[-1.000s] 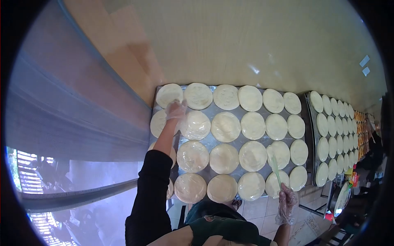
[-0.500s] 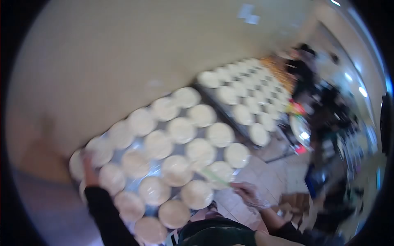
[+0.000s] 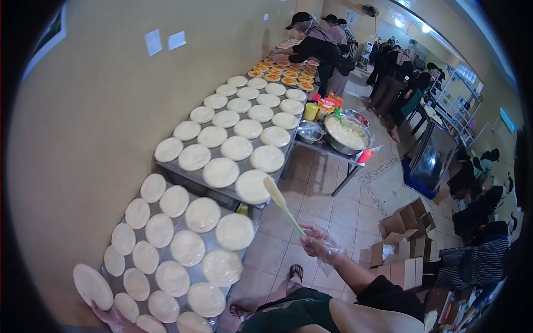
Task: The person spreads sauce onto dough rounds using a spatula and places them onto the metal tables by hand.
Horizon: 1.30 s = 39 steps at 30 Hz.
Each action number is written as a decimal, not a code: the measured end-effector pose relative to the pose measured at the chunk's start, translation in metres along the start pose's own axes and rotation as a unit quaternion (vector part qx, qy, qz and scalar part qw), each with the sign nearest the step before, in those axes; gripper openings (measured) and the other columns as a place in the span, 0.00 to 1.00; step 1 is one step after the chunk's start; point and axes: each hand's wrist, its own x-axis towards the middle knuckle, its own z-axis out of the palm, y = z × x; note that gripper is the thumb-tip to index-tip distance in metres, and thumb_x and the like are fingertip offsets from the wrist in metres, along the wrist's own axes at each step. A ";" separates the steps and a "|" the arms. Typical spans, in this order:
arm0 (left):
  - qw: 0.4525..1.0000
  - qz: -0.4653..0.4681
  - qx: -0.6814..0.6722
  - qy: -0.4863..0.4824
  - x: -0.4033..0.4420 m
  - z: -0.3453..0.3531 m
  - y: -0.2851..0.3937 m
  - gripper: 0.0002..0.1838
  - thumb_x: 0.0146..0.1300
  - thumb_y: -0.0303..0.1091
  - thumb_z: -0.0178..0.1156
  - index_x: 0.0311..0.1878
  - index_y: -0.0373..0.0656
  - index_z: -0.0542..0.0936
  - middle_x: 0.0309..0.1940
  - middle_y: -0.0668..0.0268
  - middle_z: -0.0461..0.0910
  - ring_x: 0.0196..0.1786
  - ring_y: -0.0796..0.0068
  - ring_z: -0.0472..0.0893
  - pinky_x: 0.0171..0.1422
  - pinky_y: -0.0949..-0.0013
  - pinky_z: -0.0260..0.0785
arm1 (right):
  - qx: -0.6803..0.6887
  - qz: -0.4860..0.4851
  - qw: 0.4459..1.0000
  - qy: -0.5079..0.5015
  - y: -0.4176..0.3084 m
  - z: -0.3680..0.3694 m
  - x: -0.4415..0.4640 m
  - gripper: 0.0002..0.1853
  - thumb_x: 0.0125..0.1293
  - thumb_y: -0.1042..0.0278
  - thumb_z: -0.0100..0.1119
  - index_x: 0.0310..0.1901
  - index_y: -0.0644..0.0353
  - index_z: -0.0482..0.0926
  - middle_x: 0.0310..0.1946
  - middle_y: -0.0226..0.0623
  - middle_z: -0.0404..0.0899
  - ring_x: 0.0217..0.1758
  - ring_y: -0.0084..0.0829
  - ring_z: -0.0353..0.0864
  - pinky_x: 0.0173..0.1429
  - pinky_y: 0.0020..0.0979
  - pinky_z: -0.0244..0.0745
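My right hand [image 3: 317,241], in a clear plastic glove, is wrapped round the green handle of a spatula [image 3: 276,195]. Its pale, coated blade points up and left, beside the nearest rounds of the far table. At the lower left, my left hand [image 3: 108,318] grips a flat dough round [image 3: 92,286] by its lower edge. That round is tilted up near the wall, past the edge of the near table [image 3: 191,195]. Rows of similar white-topped dough rounds [image 3: 187,248] lie on this table, which has a plastic cover.
More white-topped rounds [image 3: 226,119] fill the far table, with orange-topped ones [image 3: 288,81] behind. A side table [image 3: 327,149] bears a large bowl of white mixture [image 3: 347,133], a smaller metal bowl [image 3: 310,132] and packets. Cardboard boxes [image 3: 408,219] stand on the floor at right. Several people work beyond.
The view has swung towards the far table and room. My left hand, earlier over the rounds at the left, now has one raised. The spatula blade now points higher, away from the near rounds.
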 end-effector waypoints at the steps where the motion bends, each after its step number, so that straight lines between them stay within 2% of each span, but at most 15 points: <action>1: 0.944 0.286 0.104 -0.127 0.007 -0.013 -0.039 0.34 0.66 0.45 0.63 0.69 0.34 0.69 0.67 0.51 0.72 0.68 0.49 0.73 0.75 0.49 0.64 | 0.042 -0.021 0.999 -0.010 -0.008 -0.025 0.002 0.24 0.74 0.67 0.60 0.69 0.43 0.69 0.31 0.24 0.72 0.23 0.15 0.63 0.23 0.20 0.56; 2: 0.785 0.539 0.196 -0.235 0.009 -0.023 -0.081 0.33 0.66 0.43 0.64 0.68 0.34 0.69 0.67 0.51 0.72 0.67 0.50 0.74 0.76 0.51 0.63 | 0.044 -0.027 0.999 -0.014 -0.024 -0.052 0.006 0.24 0.74 0.67 0.60 0.69 0.43 0.69 0.31 0.24 0.72 0.23 0.15 0.63 0.23 0.20 0.56; 5: 0.760 0.565 0.266 -0.178 -0.211 0.005 -0.101 0.38 0.61 0.37 0.71 0.71 0.34 0.67 0.69 0.53 0.71 0.67 0.55 0.75 0.76 0.51 0.62 | 0.129 -0.022 0.990 0.047 -0.045 -0.119 -0.011 0.25 0.76 0.66 0.56 0.72 0.47 0.63 0.33 0.29 0.75 0.22 0.18 0.67 0.23 0.20 0.59; 6: 0.817 0.342 0.003 -0.464 -0.218 0.033 -0.151 0.40 0.65 0.43 0.67 0.75 0.38 0.62 0.73 0.51 0.66 0.73 0.57 0.69 0.78 0.52 0.60 | 0.127 -0.052 0.989 0.050 -0.057 -0.142 -0.013 0.26 0.77 0.65 0.55 0.72 0.50 0.61 0.34 0.32 0.76 0.22 0.20 0.68 0.23 0.21 0.62; 7: 0.814 0.344 -0.001 -0.468 -0.235 0.039 -0.157 0.40 0.65 0.43 0.67 0.75 0.38 0.62 0.73 0.51 0.66 0.73 0.57 0.69 0.78 0.52 0.60 | 0.124 -0.087 0.987 0.053 -0.068 -0.161 -0.014 0.26 0.77 0.65 0.53 0.73 0.52 0.59 0.35 0.34 0.77 0.22 0.21 0.70 0.23 0.22 0.64; 10: 0.786 0.105 -0.067 -0.606 -0.469 0.062 -0.178 0.39 0.67 0.46 0.63 0.76 0.39 0.62 0.74 0.52 0.65 0.74 0.55 0.67 0.79 0.51 0.58 | 0.063 -0.067 0.984 0.155 -0.091 -0.211 -0.029 0.28 0.77 0.64 0.54 0.73 0.56 0.58 0.37 0.36 0.79 0.22 0.22 0.71 0.24 0.24 0.67; 14: 0.640 -0.232 -0.108 -0.724 -0.677 0.043 -0.219 0.38 0.69 0.50 0.58 0.76 0.42 0.62 0.75 0.53 0.63 0.75 0.53 0.65 0.80 0.49 0.56 | 0.053 -0.094 0.982 0.158 -0.083 -0.287 -0.045 0.28 0.77 0.63 0.55 0.73 0.56 0.59 0.37 0.35 0.79 0.22 0.21 0.70 0.24 0.23 0.66; 20: 0.348 -0.661 -0.080 -0.660 -0.801 0.012 -0.299 0.36 0.72 0.56 0.51 0.77 0.46 0.62 0.77 0.54 0.60 0.77 0.49 0.61 0.81 0.47 0.53 | -0.057 -0.109 0.964 0.235 -0.072 -0.397 -0.038 0.22 0.76 0.64 0.57 0.69 0.52 0.71 0.34 0.29 0.78 0.26 0.20 0.70 0.30 0.22 0.66; 23: 0.218 -0.836 -0.056 -0.501 -0.827 0.026 -0.342 0.35 0.73 0.58 0.48 0.77 0.49 0.62 0.78 0.56 0.58 0.77 0.47 0.60 0.81 0.40 0.51 | -0.291 -0.263 0.888 0.241 -0.105 -0.447 -0.006 0.22 0.75 0.68 0.56 0.69 0.49 0.72 0.32 0.29 0.77 0.27 0.21 0.71 0.32 0.26 0.70; 25: 0.214 -0.832 -0.043 -0.510 -0.843 0.040 -0.376 0.35 0.74 0.58 0.47 0.77 0.50 0.64 0.78 0.57 0.59 0.77 0.47 0.60 0.80 0.40 0.53 | -0.530 -0.220 0.766 0.290 -0.169 -0.455 0.011 0.24 0.74 0.72 0.52 0.70 0.46 0.71 0.33 0.36 0.79 0.29 0.29 0.78 0.35 0.35 0.75; 28: 0.227 -0.829 0.008 -0.512 -0.866 0.071 -0.420 0.34 0.74 0.58 0.46 0.76 0.50 0.65 0.78 0.58 0.60 0.76 0.47 0.61 0.76 0.38 0.58 | -0.687 -0.095 0.668 0.269 -0.227 -0.497 0.065 0.25 0.74 0.72 0.48 0.70 0.43 0.71 0.35 0.45 0.81 0.34 0.39 0.83 0.38 0.42 0.78; 32: 0.295 -0.767 0.082 -0.563 -0.871 0.095 -0.538 0.36 0.74 0.58 0.45 0.75 0.44 0.64 0.71 0.51 0.67 0.70 0.46 0.68 0.74 0.42 0.62 | -0.792 -0.128 0.563 0.196 -0.262 -0.575 0.153 0.24 0.76 0.66 0.46 0.72 0.43 0.69 0.31 0.48 0.79 0.34 0.47 0.83 0.38 0.47 0.77; 36: 0.324 -0.750 0.119 -0.565 -0.881 0.104 -0.562 0.37 0.74 0.58 0.45 0.73 0.36 0.65 0.63 0.47 0.71 0.65 0.47 0.72 0.72 0.46 0.67 | -0.823 -0.032 0.549 0.145 -0.277 -0.601 0.222 0.18 0.76 0.65 0.46 0.63 0.49 0.77 0.30 0.48 0.79 0.33 0.46 0.83 0.38 0.47 0.78; 38: 0.360 -0.743 0.124 -0.550 -0.899 0.109 -0.541 0.37 0.74 0.58 0.45 0.73 0.36 0.65 0.63 0.47 0.71 0.65 0.47 0.72 0.72 0.46 0.67 | -0.707 -0.046 0.677 0.200 -0.259 -0.627 0.260 0.13 0.76 0.62 0.47 0.49 0.54 0.82 0.28 0.45 0.79 0.33 0.44 0.83 0.39 0.46 0.79; 39: 0.389 -0.736 0.128 -0.539 -0.907 0.110 -0.536 0.37 0.74 0.58 0.44 0.73 0.36 0.65 0.63 0.47 0.72 0.65 0.48 0.73 0.71 0.47 0.68 | -0.708 -0.044 0.678 0.192 -0.251 -0.644 0.275 0.13 0.76 0.62 0.47 0.49 0.54 0.82 0.28 0.45 0.79 0.33 0.44 0.83 0.39 0.46 0.79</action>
